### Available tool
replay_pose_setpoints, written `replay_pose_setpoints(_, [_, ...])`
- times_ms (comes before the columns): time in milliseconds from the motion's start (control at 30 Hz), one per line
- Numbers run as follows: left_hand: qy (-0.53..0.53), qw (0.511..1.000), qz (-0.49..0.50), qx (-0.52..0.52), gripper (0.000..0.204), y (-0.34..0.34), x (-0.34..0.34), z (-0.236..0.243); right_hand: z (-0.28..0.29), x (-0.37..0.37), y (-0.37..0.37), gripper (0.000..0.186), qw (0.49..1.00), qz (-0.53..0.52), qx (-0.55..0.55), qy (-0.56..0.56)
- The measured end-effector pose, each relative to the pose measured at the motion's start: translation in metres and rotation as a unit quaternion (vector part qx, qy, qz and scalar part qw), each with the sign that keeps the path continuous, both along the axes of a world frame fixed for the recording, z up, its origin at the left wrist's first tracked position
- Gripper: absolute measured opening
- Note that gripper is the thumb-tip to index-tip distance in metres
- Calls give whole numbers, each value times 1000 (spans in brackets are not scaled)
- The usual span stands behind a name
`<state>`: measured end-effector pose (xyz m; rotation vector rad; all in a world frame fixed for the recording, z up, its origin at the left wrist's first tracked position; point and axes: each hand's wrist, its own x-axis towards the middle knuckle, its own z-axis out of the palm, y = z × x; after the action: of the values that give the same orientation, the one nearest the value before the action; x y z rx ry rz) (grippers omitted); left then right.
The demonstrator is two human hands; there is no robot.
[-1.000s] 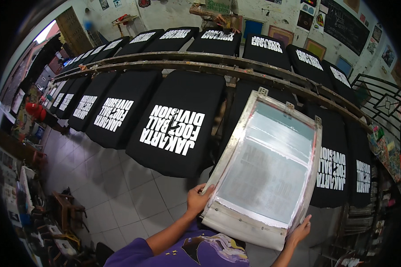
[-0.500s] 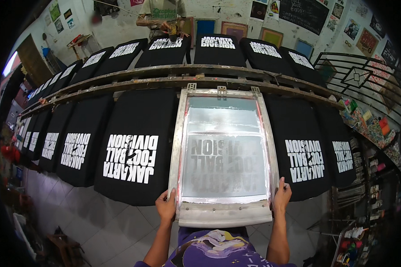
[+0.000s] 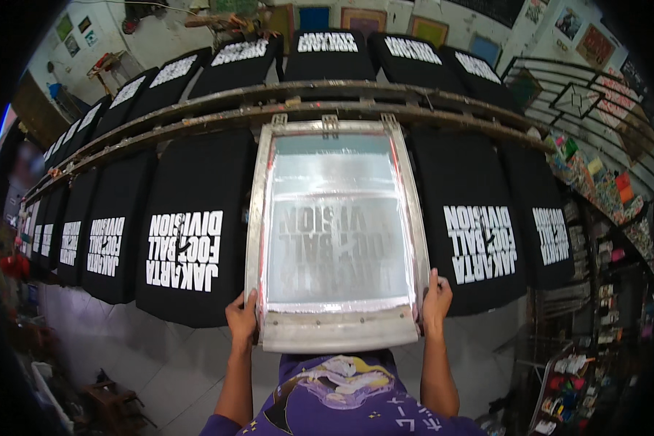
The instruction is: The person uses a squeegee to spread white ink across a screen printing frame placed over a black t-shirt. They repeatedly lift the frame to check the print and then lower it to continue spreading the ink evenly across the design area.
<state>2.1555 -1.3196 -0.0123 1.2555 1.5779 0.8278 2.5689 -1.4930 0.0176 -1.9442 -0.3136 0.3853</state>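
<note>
A screen printing frame (image 3: 338, 317) with a pale metal border lies over the row in front of me. Reversed lettering shows through its grey mesh (image 3: 327, 174). My left hand (image 3: 242, 316) is closed on the frame's left side near the front corner. On the right side, my right hand (image 3: 437, 294) grips the edge with its fingers bent round it. A black shirt with white print (image 3: 185, 247) lies beside the frame on the left, another black shirt (image 3: 483, 243) on the right. Whatever lies under the mesh is mostly hidden.
Wooden rails (image 3: 211, 120) run behind the frame. Beyond them, more printed black shirts (image 3: 330, 54) form a second row, with a co-worker's arm (image 3: 225, 22) at the top edge. A metal railing (image 3: 581, 102) and a cluttered shelf (image 3: 567, 385) stand on the right.
The whole view has shifted, so the frame and shirts sit further left and higher. The co-worker is now mostly out of view. Both my hands keep their hold on the frame.
</note>
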Motion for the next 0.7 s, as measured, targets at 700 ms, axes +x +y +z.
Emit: replay_pose_setpoints(700, [-48, 960, 213, 174, 29, -49, 9, 3, 8, -30, -36, 52, 935, 258, 28, -242])
